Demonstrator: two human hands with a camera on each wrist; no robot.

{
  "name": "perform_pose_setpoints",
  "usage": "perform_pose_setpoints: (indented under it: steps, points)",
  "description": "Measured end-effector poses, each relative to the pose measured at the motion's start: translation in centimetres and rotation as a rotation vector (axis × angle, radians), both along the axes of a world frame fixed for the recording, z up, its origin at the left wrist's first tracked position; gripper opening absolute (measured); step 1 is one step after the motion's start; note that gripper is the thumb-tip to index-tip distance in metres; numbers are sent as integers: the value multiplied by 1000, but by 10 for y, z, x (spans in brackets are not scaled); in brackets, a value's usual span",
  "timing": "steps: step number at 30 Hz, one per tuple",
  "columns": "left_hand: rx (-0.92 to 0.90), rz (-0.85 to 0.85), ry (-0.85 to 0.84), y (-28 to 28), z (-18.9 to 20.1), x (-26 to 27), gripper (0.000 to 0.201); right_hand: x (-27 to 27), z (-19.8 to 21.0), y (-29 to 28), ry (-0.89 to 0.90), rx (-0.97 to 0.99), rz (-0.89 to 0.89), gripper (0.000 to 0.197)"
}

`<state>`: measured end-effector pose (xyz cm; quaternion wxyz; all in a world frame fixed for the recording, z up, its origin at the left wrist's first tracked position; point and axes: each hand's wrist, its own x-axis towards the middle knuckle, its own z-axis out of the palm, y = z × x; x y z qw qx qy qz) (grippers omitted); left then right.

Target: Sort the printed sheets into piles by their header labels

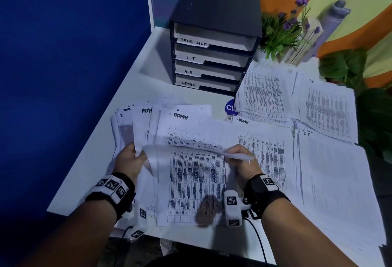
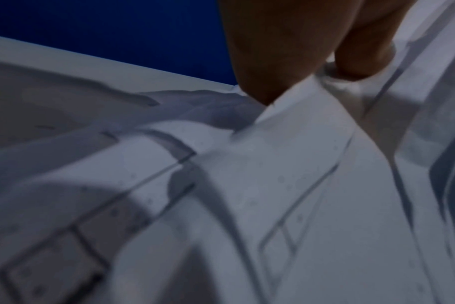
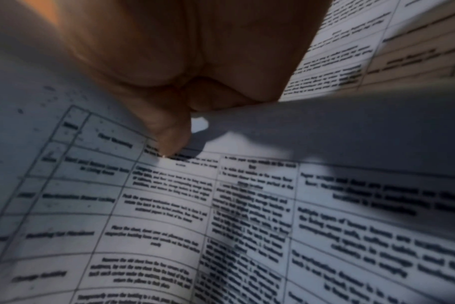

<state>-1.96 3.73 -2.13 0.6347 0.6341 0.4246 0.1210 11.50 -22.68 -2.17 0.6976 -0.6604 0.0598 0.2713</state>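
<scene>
A thin, floppy sheet [image 1: 199, 152] is pinched at both edges by left hand [image 1: 129, 160] and right hand [image 1: 244, 158]; best taken by its margins.

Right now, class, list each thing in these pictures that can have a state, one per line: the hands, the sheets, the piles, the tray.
Left hand: grips the fanned stack's left edge.
Right hand: pinches the lifted sheet.
Lifted sheet: raised, curled, blurred.
Fanned stack: unsorted, spread, ADMIN header on top.
ADMIN pile: flat, face up.
I.T. pile: flat.
Drawer organizer: upright, four labelled trays.
</scene>
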Motion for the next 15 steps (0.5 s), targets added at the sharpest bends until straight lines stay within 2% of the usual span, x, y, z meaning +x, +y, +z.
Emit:
perform_pose_setpoints:
  steps: [3,5,6,8,9,10,11,13,14,15]
  points:
    - [-143,6,-19,2,-2,0,48,-3,0,1,19,115,-26,45]
    - [-193,-13,-31,4,-3,1,58,-3,2,4,14,136,-13,44]
    - [-198,-24,-35,5,-3,2,55,-4,6,6,20,136,1,38]
    - [-215,-23,-25,4,-1,6,31,-5,12,9,38,80,46,25]
    - [-237,-12,-21,2,1,8,23,-5,13,11,41,39,60,25]
    - [-269,-2,-22,3,0,10,22,-4,14,13,33,6,48,28]
    - [-293,3,-31,2,2,13,32,-2,15,16,2,-36,15,32]
    - [-305,23,-34,3,7,17,78,3,28,26,-102,-101,-73,33]
    - [-290,36,-69,0,18,21,84,5,38,32,-162,-103,-116,31]
    - [-226,48,-110,-4,29,25,69,7,51,38,-223,-71,-149,29]
